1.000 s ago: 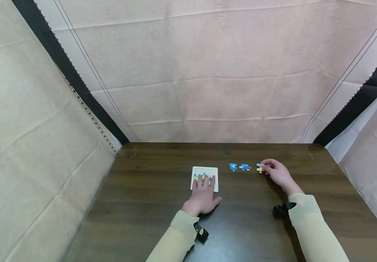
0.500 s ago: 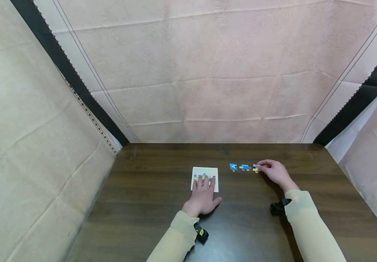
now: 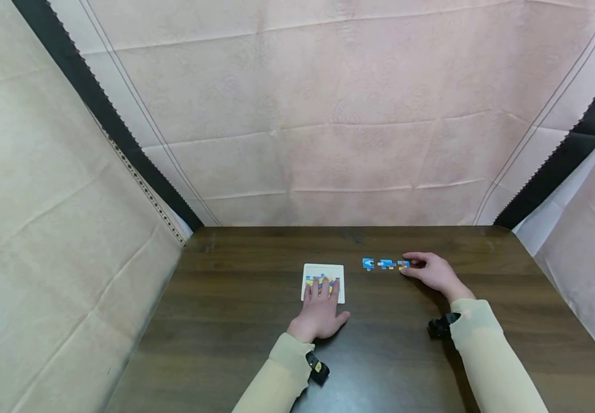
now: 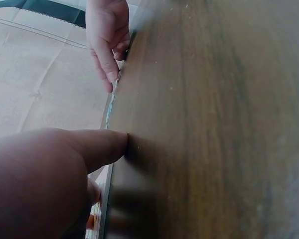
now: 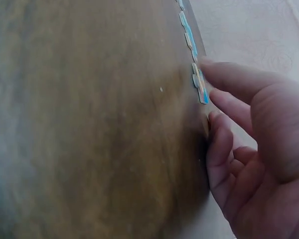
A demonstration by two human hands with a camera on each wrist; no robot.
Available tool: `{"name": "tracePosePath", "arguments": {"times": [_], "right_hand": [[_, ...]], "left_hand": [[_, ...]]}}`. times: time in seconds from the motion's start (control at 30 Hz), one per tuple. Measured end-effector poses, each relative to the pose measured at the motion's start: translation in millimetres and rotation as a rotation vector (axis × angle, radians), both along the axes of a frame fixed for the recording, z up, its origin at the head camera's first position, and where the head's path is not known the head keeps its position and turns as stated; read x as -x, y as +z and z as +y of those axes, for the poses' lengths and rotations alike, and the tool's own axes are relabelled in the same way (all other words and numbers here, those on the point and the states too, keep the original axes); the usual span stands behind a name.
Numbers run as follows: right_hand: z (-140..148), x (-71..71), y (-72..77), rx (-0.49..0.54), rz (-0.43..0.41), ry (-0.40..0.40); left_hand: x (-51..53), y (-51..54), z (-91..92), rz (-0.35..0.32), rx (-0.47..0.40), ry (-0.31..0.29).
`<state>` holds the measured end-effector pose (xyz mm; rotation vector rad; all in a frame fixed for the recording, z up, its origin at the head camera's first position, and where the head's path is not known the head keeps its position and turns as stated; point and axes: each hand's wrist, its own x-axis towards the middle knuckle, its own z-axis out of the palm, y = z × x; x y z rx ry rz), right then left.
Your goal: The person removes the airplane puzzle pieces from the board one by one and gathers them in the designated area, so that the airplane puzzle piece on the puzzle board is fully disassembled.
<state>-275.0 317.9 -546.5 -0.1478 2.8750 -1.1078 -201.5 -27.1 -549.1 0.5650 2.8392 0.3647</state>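
My left hand [image 3: 318, 316] lies flat with spread fingers on a white-bordered puzzle board [image 3: 323, 269], covering the lower part of its blue and yellow picture. To the board's right, three loose jigsaw pieces lie in a row: a blue one [image 3: 368, 264], another blue one [image 3: 387, 264] and a blue-and-yellow one [image 3: 403, 264]. At that last piece is my right hand [image 3: 439, 275], its thumb and index finger parted on either side. In the right wrist view this jigsaw piece [image 5: 200, 84] lies on the table beside the thumb tip; whether they touch I cannot tell.
The brown wooden table [image 3: 380, 355] carries everything. Behind it hangs a pale cloth wall [image 3: 354, 143], with more cloth at both sides. Each wrist wears a small black camera, as on the left sleeve [image 3: 287, 373].
My right hand has slid the blue-and-yellow jigsaw piece left, up to the other two, and its thumb and index finger have spread apart. The left hand has stayed on the board.
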Motion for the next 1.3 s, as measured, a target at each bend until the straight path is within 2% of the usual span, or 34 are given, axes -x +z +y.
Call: {"name": "tracePosePath", "arguments": {"times": [0.1, 0.33, 0.8, 1.3], "right_hand": [[-0.8, -0.6, 0.5, -0.009, 0.017, 0.018], [-3.1, -5.0, 2.5, 0.008, 0.016, -0.005], [-1.9, -2.1, -4.4, -0.008, 0.026, 0.01], [3.5, -3.3, -1.4, 0.005, 0.012, 0.036]], "left_hand": [[-0.9, 0.2, -0.4, 0.003, -0.004, 0.004], [0.2, -1.9, -1.2, 0.002, -0.002, -0.003], [3.8, -2.5, -1.5, -0.01, 0.012, -0.005], [3.6, -5.6, 0.9, -0.022, 0.005, 0.005]]}}
